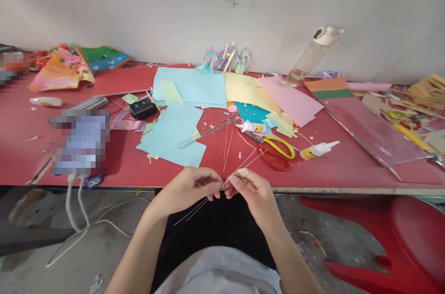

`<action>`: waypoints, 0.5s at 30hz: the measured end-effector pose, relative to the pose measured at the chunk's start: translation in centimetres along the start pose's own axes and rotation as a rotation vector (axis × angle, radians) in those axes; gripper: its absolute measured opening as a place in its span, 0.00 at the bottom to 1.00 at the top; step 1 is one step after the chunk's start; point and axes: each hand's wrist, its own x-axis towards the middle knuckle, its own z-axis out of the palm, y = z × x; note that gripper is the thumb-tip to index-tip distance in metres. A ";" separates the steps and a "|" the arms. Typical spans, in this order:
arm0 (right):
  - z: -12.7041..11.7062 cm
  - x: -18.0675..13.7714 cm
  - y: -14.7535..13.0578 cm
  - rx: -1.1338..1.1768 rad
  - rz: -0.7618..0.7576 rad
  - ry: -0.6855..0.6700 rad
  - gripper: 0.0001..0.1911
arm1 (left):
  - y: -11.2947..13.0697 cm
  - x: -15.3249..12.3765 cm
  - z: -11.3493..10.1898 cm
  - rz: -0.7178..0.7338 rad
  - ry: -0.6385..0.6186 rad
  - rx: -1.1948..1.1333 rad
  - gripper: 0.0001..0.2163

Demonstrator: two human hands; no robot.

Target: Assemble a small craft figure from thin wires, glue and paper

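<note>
Just in front of the table's near edge, my left hand (201,185) and my right hand (248,187) meet with their fingertips pinched together. Between them run a few thin wires (194,210), which stick out below my left hand and above my right. Both hands are closed on these wires. A pale wrap covers one finger of my right hand. More loose thin wires (212,127) lie in a spread bundle on the tabletop ahead. Beyond my right hand rest scissors (278,148) with a yellow and a red handle, and a small white glue bottle (253,127).
Blue paper sheets (174,134), yellow paper (248,87) and pink paper (292,99) cover the red table (194,175). Another glue bottle (318,150) lies right. A clear water bottle (309,60) leans on the wall near small paper figures (227,57). A red stool (417,233) stands below right.
</note>
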 end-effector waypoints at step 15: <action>0.3 -0.1 -0.1 0.010 -0.013 0.046 0.13 | 0.1 -0.1 0.2 -0.006 0.004 0.011 0.11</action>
